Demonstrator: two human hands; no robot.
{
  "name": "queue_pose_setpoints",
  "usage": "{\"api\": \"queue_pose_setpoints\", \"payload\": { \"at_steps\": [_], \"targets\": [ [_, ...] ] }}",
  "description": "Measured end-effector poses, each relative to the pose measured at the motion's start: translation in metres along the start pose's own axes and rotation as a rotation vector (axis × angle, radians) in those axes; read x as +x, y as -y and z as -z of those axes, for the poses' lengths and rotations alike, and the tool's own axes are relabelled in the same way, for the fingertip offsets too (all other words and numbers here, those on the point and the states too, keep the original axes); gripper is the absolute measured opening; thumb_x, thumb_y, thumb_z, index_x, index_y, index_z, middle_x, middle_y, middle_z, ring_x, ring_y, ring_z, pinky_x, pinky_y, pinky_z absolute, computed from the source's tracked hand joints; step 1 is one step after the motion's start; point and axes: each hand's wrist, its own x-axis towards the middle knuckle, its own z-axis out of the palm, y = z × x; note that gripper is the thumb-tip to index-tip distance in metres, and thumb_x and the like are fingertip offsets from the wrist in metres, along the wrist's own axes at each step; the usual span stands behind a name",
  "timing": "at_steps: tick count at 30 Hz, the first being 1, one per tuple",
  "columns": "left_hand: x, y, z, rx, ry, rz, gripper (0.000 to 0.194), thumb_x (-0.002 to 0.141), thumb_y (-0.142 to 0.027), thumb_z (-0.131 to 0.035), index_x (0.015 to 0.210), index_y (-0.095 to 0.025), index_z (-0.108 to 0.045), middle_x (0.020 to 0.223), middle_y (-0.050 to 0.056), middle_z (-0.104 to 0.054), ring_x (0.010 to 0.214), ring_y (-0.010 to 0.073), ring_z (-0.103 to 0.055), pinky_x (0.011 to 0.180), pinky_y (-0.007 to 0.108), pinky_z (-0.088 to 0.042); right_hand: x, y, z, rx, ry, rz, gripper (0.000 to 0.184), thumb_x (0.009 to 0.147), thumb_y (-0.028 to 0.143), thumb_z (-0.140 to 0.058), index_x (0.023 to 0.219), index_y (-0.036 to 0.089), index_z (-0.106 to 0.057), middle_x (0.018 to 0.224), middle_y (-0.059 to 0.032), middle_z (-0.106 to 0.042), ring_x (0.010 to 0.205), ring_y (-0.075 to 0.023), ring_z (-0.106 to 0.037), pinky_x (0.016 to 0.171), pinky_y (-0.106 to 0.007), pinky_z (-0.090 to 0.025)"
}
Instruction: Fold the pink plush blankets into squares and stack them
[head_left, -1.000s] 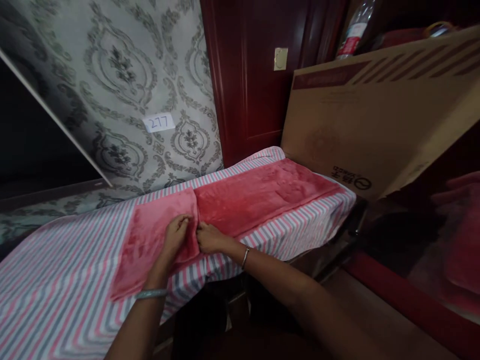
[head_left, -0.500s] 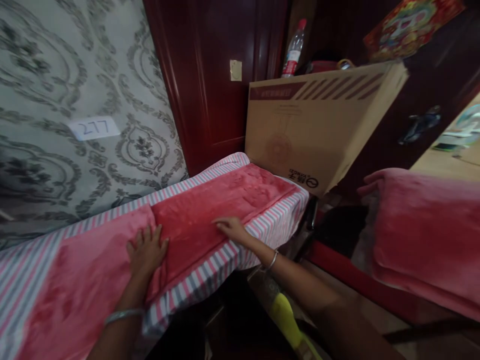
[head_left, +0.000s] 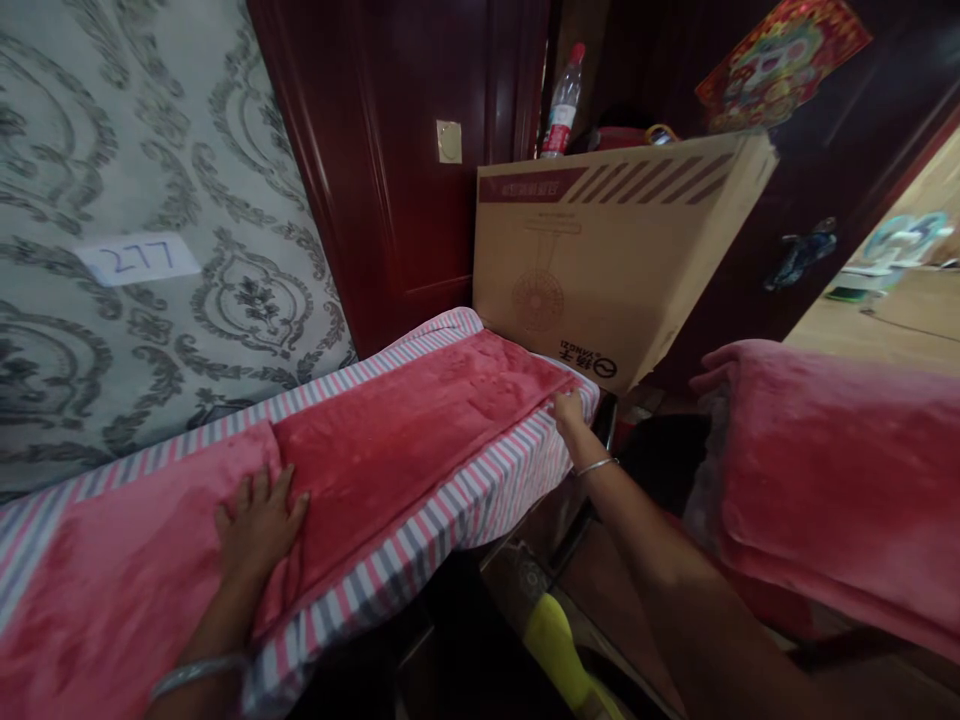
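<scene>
A long pink-red plush blanket (head_left: pixel 390 430) lies over a striped sheet (head_left: pixel 469 500). Its near part is lighter pink, and a fold or overlap crosses it where the darker red part starts. My left hand (head_left: pixel 259 525) rests flat with fingers spread beside that fold. At the far right corner of the blanket, my right hand (head_left: pixel 570 415) has its fingers closed on the edge; the fingertips are small and partly hidden. Each wrist wears a silvery bangle.
A large cardboard box (head_left: pixel 585 260) stands at the far end, with a red-capped bottle (head_left: pixel 564 105) behind its top edge. Another folded pink plush piece (head_left: pixel 840 470) lies to the right. Patterned wallpaper (head_left: pixel 240 290) borders the left. Something yellow (head_left: pixel 555 650) shows below.
My right hand has moved from the blanket's middle out to its far right corner and closed there. The left hand stays flat by the fold. The view has shifted slightly right.
</scene>
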Motion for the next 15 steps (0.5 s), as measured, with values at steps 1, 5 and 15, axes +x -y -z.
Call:
{"api": "queue_pose_setpoints", "payload": {
  "at_steps": [1,5,15],
  "targets": [
    [0.0,0.001,-0.001,0.007,0.006,0.003,0.064,0.102,-0.042,-0.027,0.156,-0.013,-0.045,0.165,0.022,-0.037,0.153,0.0412,-0.03,0.117,0.066,-0.027,0.002,0.002,-0.001,0.001,-0.016,-0.045,0.036,0.076,0.005,-0.059,0.108,0.022,-0.052,0.073,0.0088,-0.056,0.055,-0.0075,-0.051,0.048,-0.014,-0.044],
    [0.001,0.002,-0.003,0.033,0.0,0.002,0.063,0.102,-0.041,-0.028,0.156,-0.013,-0.046,0.165,0.022,-0.037,0.152,0.0404,-0.031,0.117,0.065,-0.028,0.008,0.01,-0.008,-0.001,-0.04,-0.191,0.017,0.089,0.005,-0.056,0.099,0.019,-0.056,0.066,0.0089,-0.053,0.049,-0.006,-0.048,0.047,-0.014,-0.044],
    [-0.001,0.002,-0.002,0.045,0.012,0.026,0.061,0.102,-0.038,-0.03,0.156,-0.016,-0.045,0.165,0.02,-0.037,0.154,0.038,-0.03,0.118,0.063,-0.027,0.032,0.013,-0.013,-0.04,0.008,-0.277,0.029,0.1,0.036,-0.066,0.121,0.016,-0.065,0.113,-0.0064,-0.068,0.09,-0.0168,-0.068,0.075,-0.033,-0.061]
  ]
}}
